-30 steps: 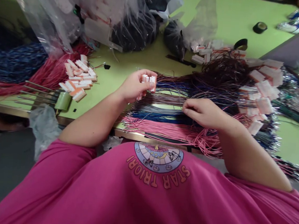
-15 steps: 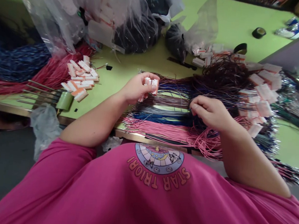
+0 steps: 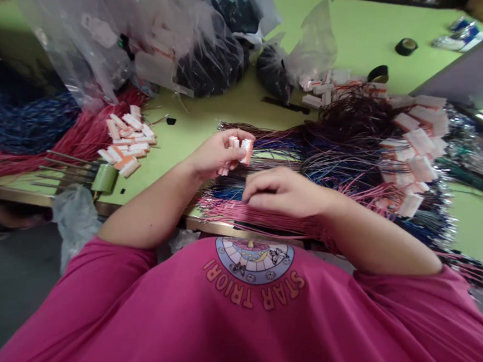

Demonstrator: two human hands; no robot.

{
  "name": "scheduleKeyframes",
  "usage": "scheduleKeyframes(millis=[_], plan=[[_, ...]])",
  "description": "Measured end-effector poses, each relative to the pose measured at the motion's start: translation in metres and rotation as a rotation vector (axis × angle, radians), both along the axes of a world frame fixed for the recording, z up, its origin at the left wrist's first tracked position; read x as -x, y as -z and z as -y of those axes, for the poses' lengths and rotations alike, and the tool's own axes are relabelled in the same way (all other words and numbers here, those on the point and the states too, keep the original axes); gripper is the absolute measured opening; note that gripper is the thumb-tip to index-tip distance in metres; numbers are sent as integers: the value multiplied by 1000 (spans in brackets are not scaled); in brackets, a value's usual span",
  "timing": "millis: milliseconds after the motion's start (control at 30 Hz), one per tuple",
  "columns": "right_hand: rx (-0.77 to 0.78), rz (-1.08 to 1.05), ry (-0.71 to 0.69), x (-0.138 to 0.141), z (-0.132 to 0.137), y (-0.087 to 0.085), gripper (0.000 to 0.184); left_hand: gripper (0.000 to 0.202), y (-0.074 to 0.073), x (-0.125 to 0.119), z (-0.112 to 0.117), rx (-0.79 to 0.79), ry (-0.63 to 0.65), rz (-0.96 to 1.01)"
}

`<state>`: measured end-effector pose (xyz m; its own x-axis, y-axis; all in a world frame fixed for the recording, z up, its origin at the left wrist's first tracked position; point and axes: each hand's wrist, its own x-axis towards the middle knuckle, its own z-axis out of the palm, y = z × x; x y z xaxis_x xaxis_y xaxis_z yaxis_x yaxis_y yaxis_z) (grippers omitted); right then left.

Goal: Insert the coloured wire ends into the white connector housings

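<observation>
My left hand is closed around several small white-and-orange connectors, which stick out between thumb and fingers. Lower and to the right, my right hand hovers over or rests on the wires, its fingers curled inward. Whatever its fingertips hold, if anything, is hidden. Beneath both hands lie sorted bundles of thin wires: pink wires nearest me, blue wires behind them, and brown wires farthest back. Their right ends run toward a heap of white connectors.
Loose white-and-orange connectors lie left, beside a green block with metal rods. Red wires and dark blue wires fill the far left. Clear plastic bags stand behind; a black tape roll sits back right.
My right hand has moved left and slightly toward me, from the middle of the bundles to near their left ends. My left hand still holds the connectors. The view has shifted slightly.
</observation>
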<state>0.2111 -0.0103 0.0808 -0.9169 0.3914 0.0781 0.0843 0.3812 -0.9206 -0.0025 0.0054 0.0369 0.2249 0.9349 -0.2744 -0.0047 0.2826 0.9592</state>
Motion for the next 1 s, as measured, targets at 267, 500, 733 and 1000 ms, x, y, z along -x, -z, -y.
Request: scheduleKeyframes(millis=[267,500,733,1000], plan=[[-379,231,612,-11,-21,33,31,54,7,-1,0,-3,10,87],[-726,457,595,-7,-17,33,39,57,12,1,-1,-10,19,88],[-760,500,559,-5,-17,35,35,57,10,0,0,-9,18,49],[-768,633,552,-2,-15,28,36,52,7,-2,0,-34,32,-31]])
